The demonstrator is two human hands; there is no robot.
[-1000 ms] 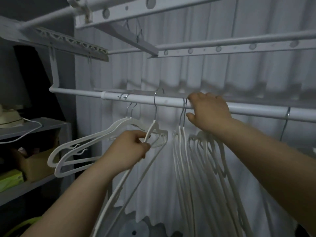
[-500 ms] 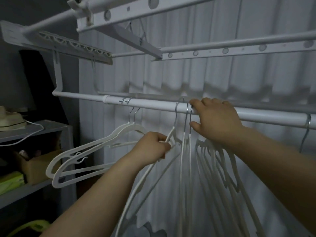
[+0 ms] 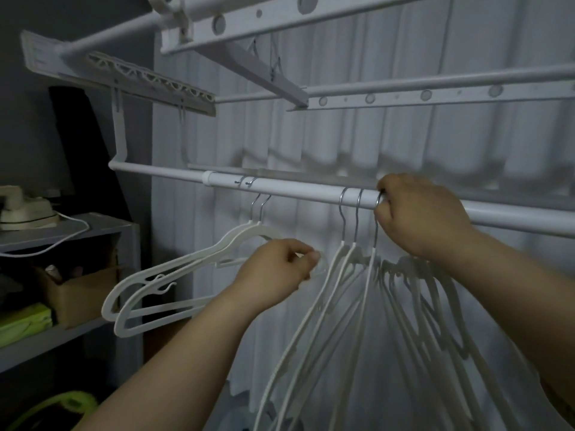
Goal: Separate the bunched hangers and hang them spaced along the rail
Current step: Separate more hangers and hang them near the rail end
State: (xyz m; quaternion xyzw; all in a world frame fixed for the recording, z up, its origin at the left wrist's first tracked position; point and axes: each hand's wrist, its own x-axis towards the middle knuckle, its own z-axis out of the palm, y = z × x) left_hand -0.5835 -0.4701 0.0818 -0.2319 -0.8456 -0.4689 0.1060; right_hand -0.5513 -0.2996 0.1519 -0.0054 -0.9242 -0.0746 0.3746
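One rail (image 3: 295,189), two hands (image 3: 273,270) (image 3: 426,217), two hangers (image 3: 174,275) apart, bunch (image 3: 417,293) uncountable

A white rail (image 3: 295,189) crosses left to right. A pair of hangers (image 3: 199,256) hangs close together near its left joint (image 3: 209,177). Further right hang three hangers (image 3: 353,247), hooks near each other, then a tight bunch (image 3: 401,269) beneath the right hand (image 3: 420,219) resting on the rail.

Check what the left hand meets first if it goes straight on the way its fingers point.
Probably the nearest white hanger, whose neck hangs from the rail just right of the left hand; depth is unclear.
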